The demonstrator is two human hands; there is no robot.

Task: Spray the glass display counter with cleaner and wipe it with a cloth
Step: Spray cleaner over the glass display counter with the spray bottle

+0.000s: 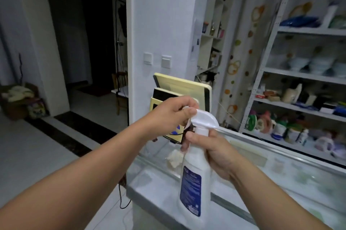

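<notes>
A white spray bottle with a dark blue label hangs upright above the glass display counter. My right hand grips its neck just below the trigger head. My left hand pinches the nozzle tip at the front of the white spray head. A pale crumpled cloth lies on the counter's glass top, just left of the bottle.
Yellow and black tablet-like devices stand at the counter's far end against a white pillar. White shelving with bottles and packets lines the wall behind the counter. A dark doorway and tiled floor lie to the left.
</notes>
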